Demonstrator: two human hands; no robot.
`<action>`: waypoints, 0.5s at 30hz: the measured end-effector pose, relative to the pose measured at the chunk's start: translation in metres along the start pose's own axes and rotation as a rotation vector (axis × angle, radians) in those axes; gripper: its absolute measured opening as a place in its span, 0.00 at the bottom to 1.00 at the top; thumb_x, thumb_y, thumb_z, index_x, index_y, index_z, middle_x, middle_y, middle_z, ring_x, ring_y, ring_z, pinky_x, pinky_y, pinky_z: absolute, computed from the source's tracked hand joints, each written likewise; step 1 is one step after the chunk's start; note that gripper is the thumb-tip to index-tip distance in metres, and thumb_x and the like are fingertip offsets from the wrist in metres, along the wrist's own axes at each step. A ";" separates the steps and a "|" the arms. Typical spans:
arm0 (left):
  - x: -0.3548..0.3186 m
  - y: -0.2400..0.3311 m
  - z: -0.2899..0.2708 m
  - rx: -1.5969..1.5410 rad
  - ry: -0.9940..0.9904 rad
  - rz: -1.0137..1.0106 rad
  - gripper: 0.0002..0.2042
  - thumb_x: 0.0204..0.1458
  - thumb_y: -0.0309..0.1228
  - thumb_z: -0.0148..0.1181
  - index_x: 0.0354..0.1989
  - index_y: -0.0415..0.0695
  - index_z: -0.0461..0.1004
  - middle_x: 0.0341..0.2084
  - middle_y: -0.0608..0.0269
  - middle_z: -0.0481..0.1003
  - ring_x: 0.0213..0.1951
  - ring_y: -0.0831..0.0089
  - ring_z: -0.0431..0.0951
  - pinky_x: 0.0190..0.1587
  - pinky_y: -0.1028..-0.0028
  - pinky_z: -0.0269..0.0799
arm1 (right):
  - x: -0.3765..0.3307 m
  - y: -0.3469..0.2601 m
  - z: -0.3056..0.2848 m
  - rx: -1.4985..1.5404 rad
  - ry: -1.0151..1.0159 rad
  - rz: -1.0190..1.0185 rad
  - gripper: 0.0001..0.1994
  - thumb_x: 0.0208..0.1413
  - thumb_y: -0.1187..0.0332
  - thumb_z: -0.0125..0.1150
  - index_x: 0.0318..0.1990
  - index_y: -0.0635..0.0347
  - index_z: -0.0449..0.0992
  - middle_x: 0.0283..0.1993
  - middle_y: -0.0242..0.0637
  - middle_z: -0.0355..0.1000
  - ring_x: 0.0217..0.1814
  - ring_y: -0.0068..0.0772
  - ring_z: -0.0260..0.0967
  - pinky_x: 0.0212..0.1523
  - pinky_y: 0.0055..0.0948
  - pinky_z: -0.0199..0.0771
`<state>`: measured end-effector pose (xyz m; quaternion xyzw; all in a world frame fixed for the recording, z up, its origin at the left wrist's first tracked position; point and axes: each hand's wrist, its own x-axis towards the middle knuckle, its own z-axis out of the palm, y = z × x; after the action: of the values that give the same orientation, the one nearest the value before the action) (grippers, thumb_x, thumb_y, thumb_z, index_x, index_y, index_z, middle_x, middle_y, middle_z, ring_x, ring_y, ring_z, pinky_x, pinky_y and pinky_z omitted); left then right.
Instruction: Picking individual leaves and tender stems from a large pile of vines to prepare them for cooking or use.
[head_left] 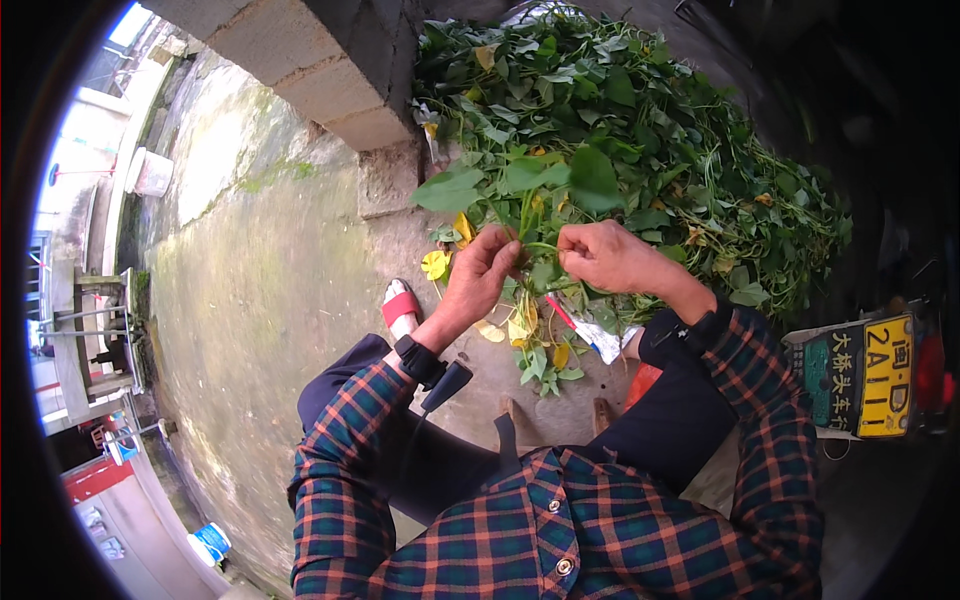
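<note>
My left hand (pixel 480 273) is closed, with thumb and fingers pinching a leafy green vine (pixel 527 205). Its broad leaves fan out above both hands. Opposite it, my right hand (pixel 615 258) is closed too, gripping a green stem of the vine between thumb and fingertips. Just beyond my hands lies a big heap of leafy vines (pixel 640 120), mixed with some yellowed leaves. Below my hands, loose leaves and stems (pixel 540 365) lie on the ground. A yellow leaf (pixel 436 264) rests left of my left hand.
A red-and-white packet (pixel 600 338) lies by my right leg. My left foot wears a red sandal (pixel 402 308). A brick pillar (pixel 388 180) rises at the far left of the heap. Yellow and green plates (pixel 886 377) on a vehicle are at right. A white bucket (pixel 150 172) stands far left.
</note>
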<state>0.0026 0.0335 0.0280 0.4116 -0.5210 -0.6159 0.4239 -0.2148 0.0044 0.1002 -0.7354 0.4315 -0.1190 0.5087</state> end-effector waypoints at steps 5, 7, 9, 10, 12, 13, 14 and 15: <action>-0.004 0.002 0.007 -0.011 -0.004 -0.037 0.05 0.61 0.27 0.49 0.39 0.38 0.68 0.29 0.66 0.73 0.31 0.81 0.73 0.35 0.79 0.72 | 0.003 0.013 0.008 -0.399 0.435 -0.191 0.07 0.49 0.69 0.55 0.34 0.61 0.69 0.23 0.43 0.65 0.25 0.35 0.68 0.27 0.33 0.67; -0.004 0.001 0.006 0.091 -0.061 0.008 0.05 0.61 0.27 0.49 0.38 0.38 0.68 0.28 0.66 0.73 0.31 0.81 0.72 0.35 0.79 0.71 | 0.001 0.003 -0.007 -0.336 0.459 -0.274 0.07 0.52 0.67 0.55 0.34 0.61 0.68 0.23 0.40 0.66 0.26 0.29 0.68 0.27 0.31 0.66; -0.005 0.001 0.005 0.101 -0.032 0.005 0.05 0.60 0.27 0.51 0.38 0.38 0.69 0.28 0.65 0.74 0.31 0.80 0.72 0.34 0.77 0.70 | 0.003 0.005 -0.022 -0.269 0.483 -0.357 0.08 0.54 0.66 0.56 0.35 0.61 0.68 0.24 0.37 0.67 0.26 0.24 0.68 0.26 0.30 0.66; -0.006 0.000 0.004 0.178 -0.005 0.036 0.05 0.59 0.26 0.52 0.39 0.39 0.70 0.28 0.63 0.74 0.30 0.79 0.72 0.34 0.76 0.70 | 0.006 0.012 -0.026 0.239 0.365 -0.185 0.08 0.54 0.67 0.56 0.33 0.61 0.68 0.28 0.33 0.67 0.26 0.26 0.67 0.28 0.28 0.67; -0.007 0.000 0.002 0.253 0.023 0.066 0.05 0.58 0.26 0.53 0.39 0.39 0.71 0.28 0.62 0.74 0.30 0.77 0.72 0.35 0.74 0.70 | 0.009 0.021 -0.025 0.833 0.112 -0.023 0.08 0.57 0.66 0.56 0.36 0.62 0.70 0.37 0.27 0.70 0.33 0.22 0.69 0.34 0.25 0.72; -0.007 0.002 0.001 0.270 0.038 0.140 0.05 0.56 0.25 0.54 0.40 0.40 0.71 0.29 0.60 0.74 0.31 0.73 0.73 0.36 0.72 0.70 | 0.007 0.022 -0.024 0.832 0.110 -0.022 0.08 0.57 0.66 0.56 0.36 0.62 0.70 0.37 0.27 0.70 0.33 0.22 0.69 0.34 0.25 0.72; -0.008 0.003 0.000 0.288 0.053 0.213 0.06 0.55 0.24 0.55 0.40 0.40 0.72 0.30 0.58 0.75 0.31 0.68 0.74 0.37 0.70 0.70 | 0.002 0.023 -0.022 0.906 -0.020 0.100 0.11 0.57 0.65 0.57 0.40 0.63 0.71 0.39 0.29 0.71 0.35 0.21 0.70 0.36 0.24 0.73; -0.008 0.006 0.000 0.286 0.052 0.212 0.06 0.55 0.24 0.55 0.40 0.40 0.72 0.30 0.58 0.75 0.31 0.68 0.74 0.37 0.70 0.70 | -0.002 0.018 -0.021 0.976 -0.150 0.225 0.14 0.57 0.63 0.57 0.44 0.64 0.72 0.41 0.31 0.72 0.38 0.20 0.71 0.38 0.23 0.74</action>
<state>0.0056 0.0405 0.0342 0.4263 -0.6327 -0.4764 0.4371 -0.2385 -0.0099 0.0946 -0.3675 0.3645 -0.1982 0.8323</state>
